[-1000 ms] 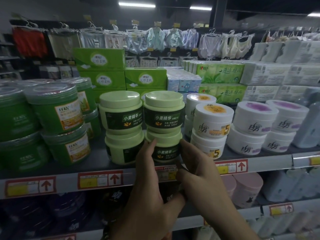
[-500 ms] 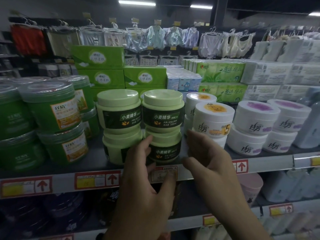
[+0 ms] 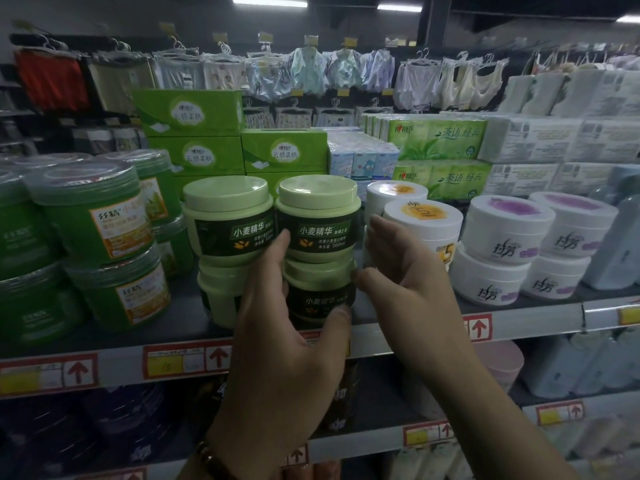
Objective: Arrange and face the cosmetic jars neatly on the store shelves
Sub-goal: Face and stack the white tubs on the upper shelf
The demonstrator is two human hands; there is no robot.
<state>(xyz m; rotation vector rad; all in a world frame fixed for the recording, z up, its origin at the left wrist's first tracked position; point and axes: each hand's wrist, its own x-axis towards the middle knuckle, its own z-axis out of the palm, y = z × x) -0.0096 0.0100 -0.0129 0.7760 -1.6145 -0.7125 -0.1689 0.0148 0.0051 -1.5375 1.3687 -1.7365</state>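
The lower green jar point(image 3: 322, 292) stands just behind the shelf lip point(image 3: 519, 323), with a twin jar point(image 3: 318, 220) stacked on its lid. It looks like rigid, slick plastic and is probably heavy, so it is best gripped low around the waist. The left hand point(image 3: 284, 358) wraps it, thumb across the label. The right hand point(image 3: 408, 292) hovers alongside with straight fingers, holding nothing. Along the lip, a green stack point(image 3: 225, 230) and white jars point(image 3: 426, 216) crowd both flanks, and the only free room is out past the lip.
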